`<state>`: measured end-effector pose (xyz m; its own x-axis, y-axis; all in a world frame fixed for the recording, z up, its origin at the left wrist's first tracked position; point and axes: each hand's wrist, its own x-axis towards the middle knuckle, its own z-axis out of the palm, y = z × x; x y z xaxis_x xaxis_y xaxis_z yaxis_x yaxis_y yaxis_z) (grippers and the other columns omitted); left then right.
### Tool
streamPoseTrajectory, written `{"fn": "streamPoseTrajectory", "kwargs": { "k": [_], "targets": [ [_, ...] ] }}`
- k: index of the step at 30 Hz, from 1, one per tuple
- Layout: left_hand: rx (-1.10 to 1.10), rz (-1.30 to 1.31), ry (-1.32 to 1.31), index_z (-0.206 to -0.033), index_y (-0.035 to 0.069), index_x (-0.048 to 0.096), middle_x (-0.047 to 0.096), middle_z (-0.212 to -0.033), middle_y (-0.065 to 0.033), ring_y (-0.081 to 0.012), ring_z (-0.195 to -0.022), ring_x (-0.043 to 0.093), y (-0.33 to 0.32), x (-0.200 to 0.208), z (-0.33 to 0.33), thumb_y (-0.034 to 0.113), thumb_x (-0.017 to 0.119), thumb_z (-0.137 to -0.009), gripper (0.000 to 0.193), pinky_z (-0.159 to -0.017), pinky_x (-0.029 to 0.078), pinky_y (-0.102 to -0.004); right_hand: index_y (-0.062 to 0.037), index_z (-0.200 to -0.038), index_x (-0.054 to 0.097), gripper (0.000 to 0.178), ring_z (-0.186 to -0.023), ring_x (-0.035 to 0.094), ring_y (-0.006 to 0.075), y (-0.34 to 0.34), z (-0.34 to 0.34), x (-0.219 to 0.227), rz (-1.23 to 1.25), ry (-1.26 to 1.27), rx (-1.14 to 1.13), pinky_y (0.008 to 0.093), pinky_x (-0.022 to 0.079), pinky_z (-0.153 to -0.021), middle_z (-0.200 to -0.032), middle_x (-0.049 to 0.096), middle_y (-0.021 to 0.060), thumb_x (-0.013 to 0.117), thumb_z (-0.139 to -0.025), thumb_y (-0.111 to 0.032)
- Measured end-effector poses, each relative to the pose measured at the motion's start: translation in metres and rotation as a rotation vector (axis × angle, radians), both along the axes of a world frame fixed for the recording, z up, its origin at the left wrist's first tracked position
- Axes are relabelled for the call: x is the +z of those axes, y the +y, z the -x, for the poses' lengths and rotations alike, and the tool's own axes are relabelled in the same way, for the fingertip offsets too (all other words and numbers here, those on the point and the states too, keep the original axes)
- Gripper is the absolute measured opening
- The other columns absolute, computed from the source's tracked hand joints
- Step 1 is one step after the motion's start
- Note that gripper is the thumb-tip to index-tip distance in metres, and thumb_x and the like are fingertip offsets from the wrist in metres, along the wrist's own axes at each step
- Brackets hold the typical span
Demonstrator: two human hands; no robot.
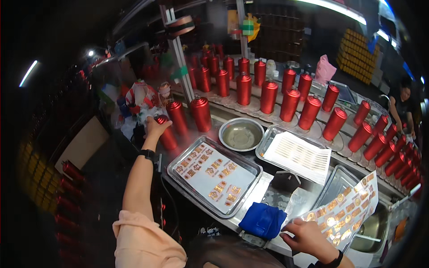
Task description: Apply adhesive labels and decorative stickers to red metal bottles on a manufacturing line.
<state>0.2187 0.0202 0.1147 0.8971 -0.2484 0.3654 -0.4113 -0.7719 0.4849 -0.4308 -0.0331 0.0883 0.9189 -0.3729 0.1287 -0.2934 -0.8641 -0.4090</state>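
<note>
At the left, my left hand (155,127) is closed round the top of a red metallic bottle (169,139), which stands close to two more red bottles (200,115). My right hand (311,242) is at the lower right with its fingers bent into a pinch; what lies between them is too small to make out. Behind it, a white sheet of gold stickers (344,218) slants up to the right. Left of that hand lies a folded blue cloth (263,219). Between my arms, a metal tray (175,166) holds a white sheet with gold and red stickers.
A metal bowl (241,147) of liquid stands beyond the tray. Right of it, another tray (268,134) holds striped paper sheets (300,154). Several red bottles line a conveyor (254,105) across the back. A metal sink (371,232) and another person (402,107) are at the right.
</note>
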Motion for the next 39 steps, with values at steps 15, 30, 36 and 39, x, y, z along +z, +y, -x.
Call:
{"fn": "streamPoseTrajectory", "kwargs": {
  "k": [15, 30, 36, 39],
  "targets": [
    [-0.703, 0.569, -0.012, -0.126, 0.005, 0.053, 0.063, -0.118, -0.0173, -0.03, -0.109, 0.063, 0.022, 0.035, 0.088, 0.029, 0.086, -0.072, 0.067, -0.094, 0.05, -0.0403, -0.0097, -0.092, 0.073, 0.012, -0.06, 0.066, 0.028, 0.014, -0.033, -0.009, -0.226, -0.123, -0.289, 0.0373, 0.051, -0.055, -0.077, 0.064, 0.0114, 0.075, -0.086, -0.02],
    [-1.357, 0.506, 1.887, -0.143, 0.011, 0.046, 0.057, -0.136, -0.0051, -0.016, -0.126, 0.055, -0.041, -0.033, 0.36, 0.038, 0.062, -0.1, 0.053, -0.107, 0.043, -0.0396, -0.0047, -0.16, 0.014, 0.121, -0.134, 0.051, 0.0242, 0.048, -0.048, -0.055, -0.821, -0.676, -0.222, 0.0376, 0.044, -0.109, -0.151, 0.044, 0.0157, 0.093, -0.071, -0.027],
    [-1.227, 0.247, 1.727, -0.138, 0.003, 0.03, 0.053, -0.131, -0.0145, -0.0218, -0.116, 0.059, -0.041, -0.05, 0.415, 0.034, 0.082, -0.085, 0.08, -0.098, 0.051, -0.0382, -0.0027, -0.16, 0.015, 0.113, -0.093, 0.072, 0.0329, 0.053, 0.001, -0.037, -0.439, -0.053, -0.533, 0.0384, 0.057, -0.076, -0.115, 0.067, 0.0235, 0.085, -0.073, -0.025],
    [-1.207, 0.212, 1.63, -0.132, 0.001, 0.026, 0.055, -0.122, -0.0178, -0.0247, -0.11, 0.062, -0.053, -0.059, 0.425, 0.029, 0.089, -0.074, 0.09, -0.091, 0.055, -0.0388, 0.0, -0.159, 0.019, 0.113, -0.071, 0.07, 0.0303, 0.056, -0.001, -0.049, -0.149, -0.29, -0.433, 0.0363, 0.054, -0.062, -0.09, 0.069, 0.0183, 0.084, -0.07, -0.023]
  ]
}}
